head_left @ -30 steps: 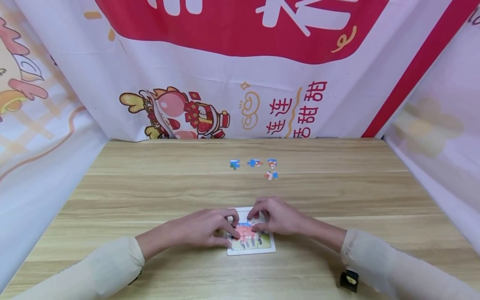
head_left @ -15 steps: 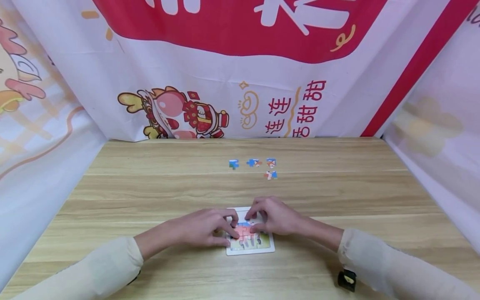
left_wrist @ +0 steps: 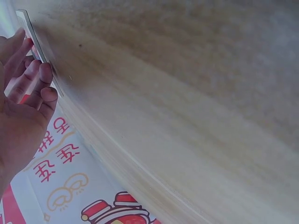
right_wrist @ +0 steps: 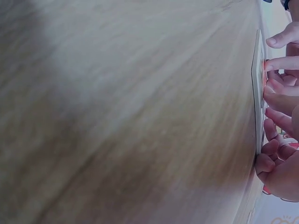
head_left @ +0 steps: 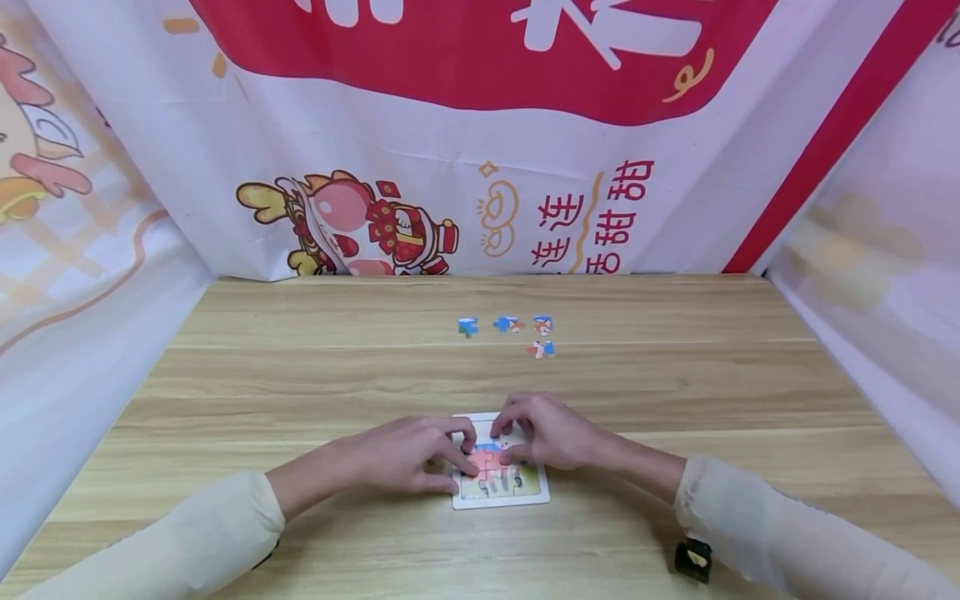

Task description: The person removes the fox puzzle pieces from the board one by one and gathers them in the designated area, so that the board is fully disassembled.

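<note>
A white-rimmed jigsaw puzzle tray (head_left: 502,503) lies on the wooden table in the head view. Joined pieces (head_left: 495,482) with pink and pale green print fill its near part, while bare white shows at its far part. My left hand (head_left: 412,456) rests at the tray's left side, index fingertip pressing on the pink pieces and thumb by the left rim. Over the right half, my right hand (head_left: 557,433) pinches a blue-and-white puzzle piece (head_left: 505,444) between thumb and index finger, low against the joined pieces. Its fingers partly cover that piece. Both wrist views show the tray edge-on.
Several loose puzzle pieces lie farther back: a blue-green one (head_left: 467,327), two more beside it (head_left: 510,325) and a white-orange one (head_left: 542,350). Printed cloth (head_left: 420,150) hangs behind the table and at both sides.
Hands, tray and loose pieces keep nearly the same places; the view shifts only slightly. The right hand keeps its pinch on the puzzle piece.
</note>
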